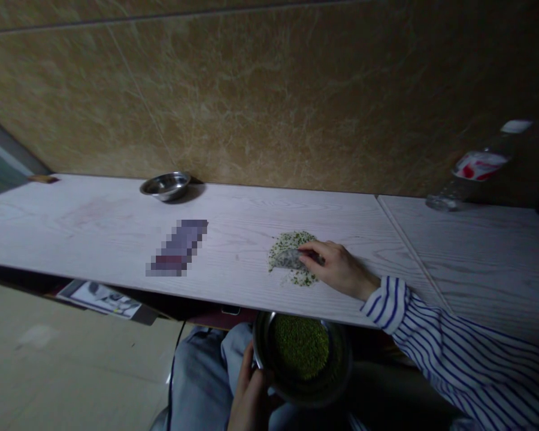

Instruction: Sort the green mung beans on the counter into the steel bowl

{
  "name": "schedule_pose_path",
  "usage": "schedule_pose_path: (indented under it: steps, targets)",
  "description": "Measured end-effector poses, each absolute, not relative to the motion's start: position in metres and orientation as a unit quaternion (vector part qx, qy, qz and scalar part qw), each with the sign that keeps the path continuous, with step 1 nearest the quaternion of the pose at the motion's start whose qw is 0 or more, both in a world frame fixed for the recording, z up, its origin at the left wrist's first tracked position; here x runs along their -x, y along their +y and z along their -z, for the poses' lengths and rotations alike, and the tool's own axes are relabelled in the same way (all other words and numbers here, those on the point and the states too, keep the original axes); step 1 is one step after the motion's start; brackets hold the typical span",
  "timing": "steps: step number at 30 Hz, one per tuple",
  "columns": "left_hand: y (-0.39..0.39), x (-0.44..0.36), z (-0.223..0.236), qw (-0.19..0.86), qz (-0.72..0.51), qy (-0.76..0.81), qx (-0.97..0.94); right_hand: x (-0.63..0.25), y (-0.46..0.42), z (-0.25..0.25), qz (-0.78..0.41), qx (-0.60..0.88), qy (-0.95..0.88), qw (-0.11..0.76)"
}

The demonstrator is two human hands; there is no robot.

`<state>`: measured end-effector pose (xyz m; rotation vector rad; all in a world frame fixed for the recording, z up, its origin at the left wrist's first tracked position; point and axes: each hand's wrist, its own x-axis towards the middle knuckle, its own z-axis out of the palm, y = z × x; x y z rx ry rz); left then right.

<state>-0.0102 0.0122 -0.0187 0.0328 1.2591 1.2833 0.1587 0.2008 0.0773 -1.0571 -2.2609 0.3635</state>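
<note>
My left hand (253, 383) grips the rim of a metal bowl (338, 383) below the table's front edge, over my lap. Inside the bowl lie many small green grains that look like mung beans (300, 347). On the tabletop, my right hand (336, 266) pinches a thin greyish, see-through piece (288, 259) between thumb and fingers; its exact kind is unclear. This piece rests on a patch of scattered green bits (291, 239), touching them.
A smaller shiny metal bowl (165, 187) stands near the wall at the back left. In front of it lies a blurred-out flat rectangle (178, 246). A clear plastic bottle (478, 164) with a white cap stands at the back right. Papers (105, 297) show on a shelf under the table.
</note>
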Motion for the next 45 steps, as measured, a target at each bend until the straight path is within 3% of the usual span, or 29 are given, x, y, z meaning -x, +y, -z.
schedule_pose_path:
  steps: [20,31,45]
  targets:
    - [0.013,0.009,0.018,0.633,-0.571,0.523,-0.018,-0.172,0.231,-0.084,-0.160,0.448,-0.771,0.423]
    - [0.018,0.008,0.033,0.627,-0.556,0.545,0.008,-0.181,0.240,-0.073,-0.227,0.492,-0.743,0.392]
    - [0.012,0.005,0.018,0.610,-0.590,0.528,-0.032,-0.173,0.228,-0.073,-0.307,0.459,-0.747,0.371]
